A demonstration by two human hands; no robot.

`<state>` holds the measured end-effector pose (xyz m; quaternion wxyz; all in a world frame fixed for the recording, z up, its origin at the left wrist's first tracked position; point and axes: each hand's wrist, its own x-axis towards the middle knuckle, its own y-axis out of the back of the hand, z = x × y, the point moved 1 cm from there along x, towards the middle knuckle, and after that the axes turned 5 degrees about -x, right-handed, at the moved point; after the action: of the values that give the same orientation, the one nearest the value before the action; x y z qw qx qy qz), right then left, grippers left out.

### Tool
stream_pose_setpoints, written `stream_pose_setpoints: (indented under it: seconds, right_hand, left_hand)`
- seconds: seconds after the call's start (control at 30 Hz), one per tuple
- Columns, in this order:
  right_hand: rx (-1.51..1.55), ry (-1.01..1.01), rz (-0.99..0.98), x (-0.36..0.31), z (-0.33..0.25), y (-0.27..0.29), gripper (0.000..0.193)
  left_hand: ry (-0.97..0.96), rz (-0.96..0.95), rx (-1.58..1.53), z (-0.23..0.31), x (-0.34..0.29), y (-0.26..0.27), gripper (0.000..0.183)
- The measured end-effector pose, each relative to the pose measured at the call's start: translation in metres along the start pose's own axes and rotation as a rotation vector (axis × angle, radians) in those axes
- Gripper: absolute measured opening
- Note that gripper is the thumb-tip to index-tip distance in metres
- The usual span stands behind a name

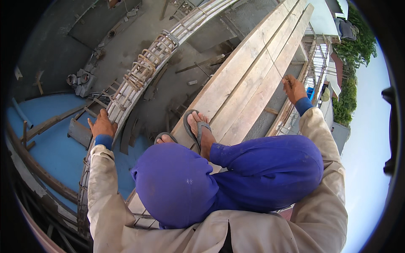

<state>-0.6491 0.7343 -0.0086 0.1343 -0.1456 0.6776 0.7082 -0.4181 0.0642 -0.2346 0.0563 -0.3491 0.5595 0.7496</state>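
Note:
My right hand [294, 89] is raised beside the planks, its fingertips pinched on a thin wire [272, 60]. The wire runs up and away over the wooden planks [240, 80]. On the left, my left hand [103, 124] lies over the edge of a long curved beam form [154, 71] with its fingers apart; whether it grips the edge cannot be made out. Bent steel stirrups [143, 67] sit bunched along that beam, just beyond my left hand. I squat on the planks, sandalled feet [198, 126] between my two hands.
Gaps between the planks and the beam open onto a lower floor [126, 46] with rubble and loose timber. A blue surface [55, 114] spreads below at left. At right stand a rebar cage [314, 63], trees [358, 46] and a low grey wall [338, 134].

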Motion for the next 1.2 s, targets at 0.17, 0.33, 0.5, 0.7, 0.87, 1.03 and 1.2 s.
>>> stream_pose_setpoints:
  seconds: [0.17, 0.33, 0.5, 0.7, 0.87, 1.03, 1.2]
  right_hand:
    - [-0.207, 0.282, 0.015, 0.09, -0.06, 0.128, 0.02]
    - [-0.213, 0.585, 0.083, 0.14, -0.214, 0.124, 0.024]
    - [0.216, 0.872, -0.405, 0.112, -0.374, 0.044, 0.027]
    - [0.36, 1.306, -0.726, 0.061, -0.449, 0.003, 0.031]
    - [-0.171, 1.431, -0.397, 0.182, -0.406, -0.004, 0.063]
    - [-0.675, 1.254, -0.04, 0.331, -0.318, -0.027, 0.093]
    - [-0.554, 1.351, -0.272, 0.397, -0.295, -0.043, 0.088]
  left_hand:
    - [0.007, 0.021, 0.013, -0.002, 0.0, -0.006, 0.065]
    - [0.108, -0.044, 0.007, 0.012, -0.01, 0.013, 0.079]
    - [-0.027, 0.308, -0.417, 0.071, -0.035, 0.062, 0.078]
    - [-0.181, 0.061, -1.957, 0.157, -0.026, 0.132, 0.03]
    - [0.039, 0.432, -1.775, 0.088, -0.036, 0.148, 0.026]
    - [0.596, 0.609, -1.3, -0.037, -0.119, 0.053, 0.029]
    - [1.216, 0.585, -1.14, -0.021, -0.253, -0.099, 0.029]
